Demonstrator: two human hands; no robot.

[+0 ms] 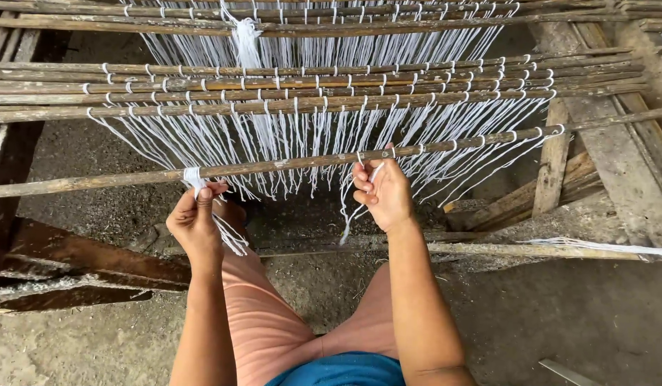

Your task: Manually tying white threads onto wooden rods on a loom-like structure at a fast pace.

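Left hand (195, 221) is gripping a white thread bundle (195, 179) at the wooden rod (274, 165) — right hand (382, 193) is pinching a single strand (374, 173).

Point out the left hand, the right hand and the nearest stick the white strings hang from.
left hand (196, 223), head view, back of the hand.
right hand (383, 194), head view, middle of the hand.
nearest stick (288, 164), head view, bare stretch between both hands.

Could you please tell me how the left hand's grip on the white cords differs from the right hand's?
The left hand clutches a loose bundle of white cords near the nearest wooden rod's bare left stretch. The right hand pinches a single white cord further right, where tied cords begin. Both hands sit just below that rod.
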